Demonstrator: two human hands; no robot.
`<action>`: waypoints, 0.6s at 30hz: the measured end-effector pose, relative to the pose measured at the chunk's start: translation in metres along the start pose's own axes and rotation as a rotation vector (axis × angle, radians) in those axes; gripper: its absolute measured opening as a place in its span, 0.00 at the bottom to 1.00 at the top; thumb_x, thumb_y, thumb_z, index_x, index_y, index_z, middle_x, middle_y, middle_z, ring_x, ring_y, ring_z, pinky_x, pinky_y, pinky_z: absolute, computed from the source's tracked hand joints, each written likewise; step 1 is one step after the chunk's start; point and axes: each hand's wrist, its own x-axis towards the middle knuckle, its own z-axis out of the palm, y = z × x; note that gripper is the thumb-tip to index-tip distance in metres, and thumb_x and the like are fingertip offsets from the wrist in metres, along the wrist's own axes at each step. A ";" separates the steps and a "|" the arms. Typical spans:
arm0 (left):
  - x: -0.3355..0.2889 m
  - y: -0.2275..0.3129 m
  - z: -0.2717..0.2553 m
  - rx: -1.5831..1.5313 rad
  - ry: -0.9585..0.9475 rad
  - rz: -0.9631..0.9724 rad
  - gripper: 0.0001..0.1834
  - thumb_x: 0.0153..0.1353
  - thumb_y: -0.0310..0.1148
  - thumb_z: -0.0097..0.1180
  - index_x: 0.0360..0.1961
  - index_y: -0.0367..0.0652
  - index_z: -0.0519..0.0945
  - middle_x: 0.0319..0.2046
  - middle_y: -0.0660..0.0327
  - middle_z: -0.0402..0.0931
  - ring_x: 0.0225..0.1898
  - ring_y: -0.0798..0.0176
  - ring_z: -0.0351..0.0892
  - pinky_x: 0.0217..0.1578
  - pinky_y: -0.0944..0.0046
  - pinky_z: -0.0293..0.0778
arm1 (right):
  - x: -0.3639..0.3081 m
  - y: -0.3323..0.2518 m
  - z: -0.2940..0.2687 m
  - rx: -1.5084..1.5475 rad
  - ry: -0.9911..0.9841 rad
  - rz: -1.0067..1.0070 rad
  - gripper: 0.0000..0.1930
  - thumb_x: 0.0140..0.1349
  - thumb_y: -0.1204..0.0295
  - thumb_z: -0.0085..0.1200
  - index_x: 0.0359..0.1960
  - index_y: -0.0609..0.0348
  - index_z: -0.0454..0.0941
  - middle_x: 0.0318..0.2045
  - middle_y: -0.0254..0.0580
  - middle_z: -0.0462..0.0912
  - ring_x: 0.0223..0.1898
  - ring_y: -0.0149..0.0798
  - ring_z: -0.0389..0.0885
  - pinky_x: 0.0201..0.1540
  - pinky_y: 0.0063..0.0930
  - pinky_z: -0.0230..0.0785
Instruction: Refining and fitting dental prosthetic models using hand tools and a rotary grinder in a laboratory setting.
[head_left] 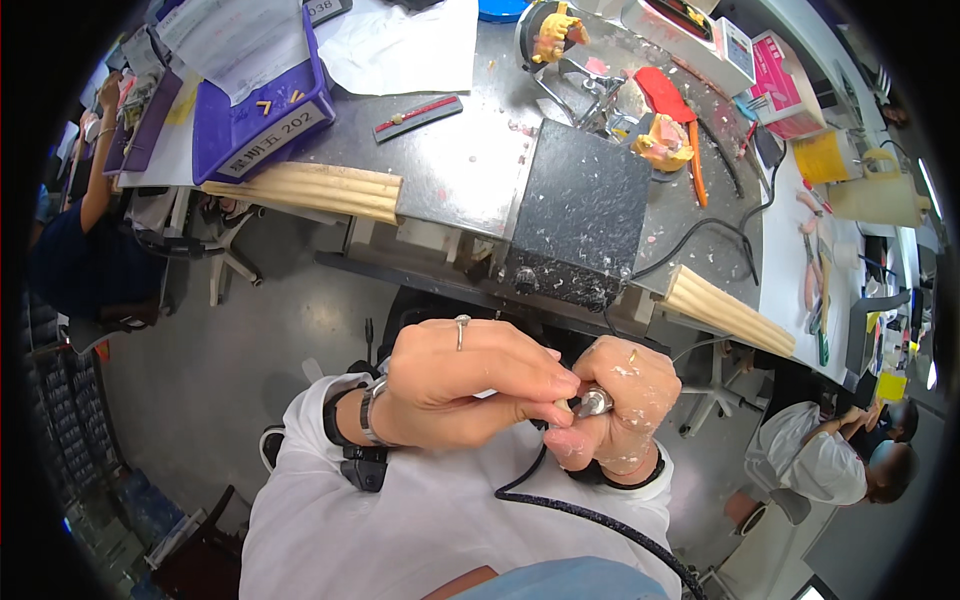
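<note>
Closed hands (465, 385) — handpiece (597, 401), pale piece (565, 405)

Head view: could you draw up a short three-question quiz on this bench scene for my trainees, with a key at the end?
1. Which hand holds the silver handpiece?
2. True or false: in the picture, the purple tray is to the left of the black box.
3. What does the left hand pinch at its fingertips?
(a) an orange tool
(b) a small pale piece
(c) a sheet of paper

Key:
1. The right hand.
2. True.
3. (b)
</note>
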 end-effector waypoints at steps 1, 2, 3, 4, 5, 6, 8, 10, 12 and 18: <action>0.000 -0.001 0.000 0.015 0.003 0.027 0.10 0.46 0.16 0.66 0.32 0.33 0.82 0.30 0.50 0.83 0.33 0.55 0.85 0.40 0.57 0.83 | 0.000 0.000 0.002 0.002 -0.001 0.002 0.29 0.38 0.46 0.71 0.16 0.60 0.71 0.12 0.35 0.64 0.13 0.38 0.66 0.16 0.26 0.58; 0.000 -0.001 0.000 0.015 0.003 0.025 0.10 0.46 0.16 0.66 0.32 0.33 0.82 0.30 0.50 0.83 0.33 0.55 0.85 0.40 0.57 0.83 | 0.000 0.001 0.004 -0.001 0.011 0.002 0.29 0.39 0.46 0.70 0.16 0.59 0.70 0.12 0.35 0.63 0.12 0.38 0.64 0.16 0.26 0.57; 0.000 -0.001 0.000 0.025 0.004 0.035 0.10 0.46 0.16 0.66 0.32 0.34 0.82 0.30 0.50 0.83 0.33 0.55 0.85 0.40 0.56 0.83 | 0.000 0.002 0.006 -0.005 0.022 0.003 0.28 0.40 0.47 0.69 0.15 0.59 0.69 0.12 0.36 0.62 0.12 0.38 0.63 0.16 0.26 0.56; -0.001 -0.002 0.000 0.034 0.006 0.045 0.10 0.46 0.16 0.67 0.32 0.34 0.82 0.30 0.50 0.83 0.33 0.54 0.85 0.40 0.56 0.83 | -0.001 0.003 0.007 -0.004 0.021 0.004 0.28 0.40 0.47 0.69 0.15 0.59 0.69 0.12 0.36 0.62 0.12 0.38 0.63 0.16 0.26 0.56; -0.001 -0.002 0.000 0.033 0.007 0.044 0.10 0.46 0.16 0.67 0.32 0.34 0.82 0.30 0.50 0.83 0.33 0.54 0.85 0.40 0.56 0.83 | -0.001 0.004 0.008 -0.009 0.033 -0.009 0.28 0.42 0.48 0.69 0.15 0.59 0.69 0.12 0.36 0.61 0.12 0.38 0.62 0.15 0.26 0.55; -0.001 -0.003 0.001 0.029 0.012 0.050 0.10 0.45 0.17 0.67 0.32 0.34 0.82 0.30 0.49 0.83 0.34 0.54 0.85 0.40 0.56 0.83 | -0.001 0.004 0.008 -0.013 0.046 -0.022 0.28 0.43 0.48 0.68 0.15 0.59 0.68 0.12 0.36 0.60 0.12 0.38 0.61 0.15 0.27 0.54; -0.001 -0.003 0.001 0.024 0.017 0.055 0.11 0.45 0.17 0.67 0.32 0.34 0.82 0.30 0.49 0.83 0.34 0.54 0.85 0.41 0.56 0.83 | -0.001 0.004 0.009 -0.011 0.047 -0.030 0.27 0.43 0.48 0.67 0.15 0.59 0.68 0.12 0.36 0.60 0.12 0.38 0.61 0.15 0.27 0.54; -0.001 -0.004 0.001 0.013 0.015 0.054 0.10 0.45 0.17 0.68 0.31 0.34 0.82 0.31 0.49 0.83 0.34 0.54 0.86 0.41 0.57 0.83 | 0.000 0.004 0.009 -0.009 0.049 -0.038 0.27 0.44 0.49 0.67 0.15 0.59 0.67 0.12 0.35 0.60 0.12 0.38 0.61 0.15 0.27 0.53; -0.003 -0.004 0.002 0.004 0.015 0.047 0.10 0.45 0.17 0.68 0.31 0.34 0.82 0.31 0.49 0.83 0.34 0.54 0.86 0.41 0.57 0.83 | 0.000 0.003 0.009 -0.030 0.027 -0.033 0.27 0.45 0.49 0.66 0.14 0.58 0.67 0.12 0.35 0.59 0.11 0.37 0.60 0.14 0.26 0.53; -0.002 -0.003 0.000 -0.022 0.000 0.041 0.10 0.45 0.17 0.68 0.31 0.34 0.83 0.31 0.50 0.84 0.34 0.55 0.86 0.41 0.57 0.83 | -0.001 0.003 0.010 -0.016 0.054 -0.052 0.26 0.46 0.50 0.65 0.12 0.57 0.65 0.11 0.34 0.57 0.10 0.37 0.59 0.13 0.27 0.51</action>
